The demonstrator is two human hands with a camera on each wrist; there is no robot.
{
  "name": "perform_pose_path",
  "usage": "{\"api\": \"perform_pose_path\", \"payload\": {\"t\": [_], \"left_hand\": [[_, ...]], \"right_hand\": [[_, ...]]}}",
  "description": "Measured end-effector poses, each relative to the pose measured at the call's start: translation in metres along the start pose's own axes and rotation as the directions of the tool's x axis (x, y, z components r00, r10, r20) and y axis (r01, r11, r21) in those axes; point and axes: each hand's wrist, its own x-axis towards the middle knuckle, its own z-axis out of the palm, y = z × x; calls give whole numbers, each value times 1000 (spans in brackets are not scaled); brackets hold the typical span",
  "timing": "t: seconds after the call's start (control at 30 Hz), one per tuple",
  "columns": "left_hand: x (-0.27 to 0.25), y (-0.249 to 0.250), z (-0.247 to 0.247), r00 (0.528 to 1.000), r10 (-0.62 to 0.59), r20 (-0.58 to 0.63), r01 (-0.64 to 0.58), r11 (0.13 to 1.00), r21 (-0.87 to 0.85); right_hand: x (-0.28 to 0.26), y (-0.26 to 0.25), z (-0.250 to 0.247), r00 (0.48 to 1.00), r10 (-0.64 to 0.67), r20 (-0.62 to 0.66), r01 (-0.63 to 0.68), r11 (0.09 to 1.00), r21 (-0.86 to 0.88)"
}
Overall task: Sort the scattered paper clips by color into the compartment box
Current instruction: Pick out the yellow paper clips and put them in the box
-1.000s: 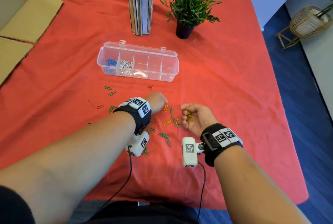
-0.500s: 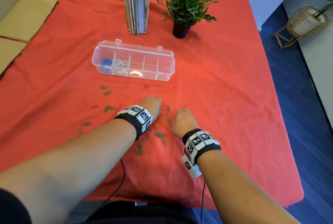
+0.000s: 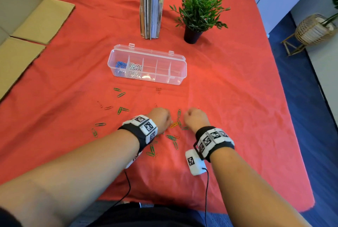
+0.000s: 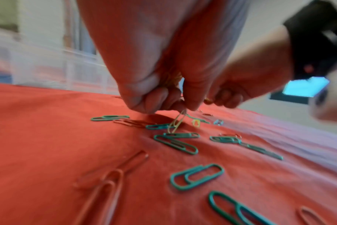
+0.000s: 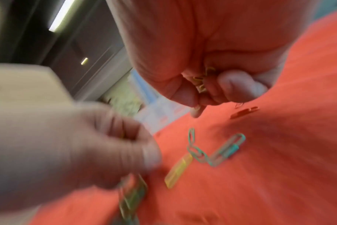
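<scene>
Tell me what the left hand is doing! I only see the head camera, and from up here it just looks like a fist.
Observer: The left hand pinches one yellow paper clip at its fingertips, tilted up off the red cloth.
Operator: Is the other hand empty?
Observer: No, the right hand has its fingers curled round several yellow clips.
Operator: What's under the pinched one?
Observer: Green clips, right below its lower end.

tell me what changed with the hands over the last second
The right hand, palm-up a second ago, turned knuckles-up and lowered to the cloth, keeping its yellow clips. The left hand now pinches a yellow clip. The compartment box is unchanged.
</scene>
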Motion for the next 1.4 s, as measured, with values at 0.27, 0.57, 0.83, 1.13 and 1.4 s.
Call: {"api": "perform_pose_path", "payload": {"t": [0.27, 0.57, 0.83, 1.13, 1.4], "left_hand": [[14, 15, 16, 997, 67, 49, -78, 958, 277], [-1, -4, -16, 986, -45, -160, 11, 977, -211], [-26, -63, -59, 924, -274, -269, 108, 858, -503], [-36, -72, -77, 926, -377, -24, 162, 453, -877], [-13, -63, -123, 918, -374, 130, 216, 197, -956]], "right_hand": [[-3, 5, -54, 960, 202, 192, -263, 431, 863], [-15, 4, -27, 964, 31, 265, -256, 383, 887], [-13, -29, 23, 985, -146, 89, 135, 983, 125], [-21, -46, 41, 927, -334, 173, 376, 810, -450], [-10, -58, 6, 969, -153, 192, 118, 976, 182]]}}
